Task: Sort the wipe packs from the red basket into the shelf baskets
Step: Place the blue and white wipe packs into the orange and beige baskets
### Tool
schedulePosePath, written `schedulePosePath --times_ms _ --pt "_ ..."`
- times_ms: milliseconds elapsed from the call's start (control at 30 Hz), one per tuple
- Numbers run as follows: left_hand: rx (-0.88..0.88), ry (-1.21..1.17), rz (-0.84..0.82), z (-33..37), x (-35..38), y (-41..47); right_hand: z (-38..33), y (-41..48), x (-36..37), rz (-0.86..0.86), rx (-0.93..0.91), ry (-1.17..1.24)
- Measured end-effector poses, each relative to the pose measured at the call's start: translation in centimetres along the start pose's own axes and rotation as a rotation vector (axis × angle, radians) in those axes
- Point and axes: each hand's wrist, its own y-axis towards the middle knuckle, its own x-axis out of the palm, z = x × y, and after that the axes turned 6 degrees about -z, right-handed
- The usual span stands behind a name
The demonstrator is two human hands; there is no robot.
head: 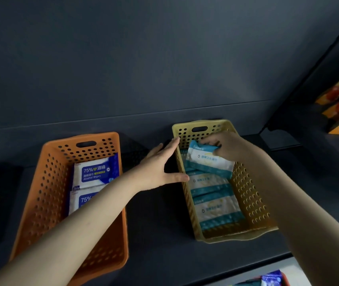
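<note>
Our right grip (224, 145) pinches a teal wipe pack (208, 162) tilted inside the yellow basket (251, 203); our left grip (160, 168), fingers straight, touches its wall.

Two bare forearms (94, 219), bare left hand (158, 168), bare right hand (229, 147)

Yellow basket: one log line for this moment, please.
right hand grips teal wipe pack in yellow basket | left hand touches its left wall | orange basket holds alcohol wipes

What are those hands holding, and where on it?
The right hand pinches a white-and-teal wipe pack by its far end; the left hand rests open against the yellow perforated plastic basket.
</note>
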Motion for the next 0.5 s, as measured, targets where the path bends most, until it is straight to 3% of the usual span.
schedulePosePath --times_ms 200,500 --pt "-0.001 -0.004 0.011 -0.2 0.1 0.0 -0.4 1.5 1.8 0.141 -0.063 -0.041" --pt "-0.011 -0.008 -0.002 -0.2 0.0 0.3 1.6 1.2 5.2 0.067 -0.043 0.036"
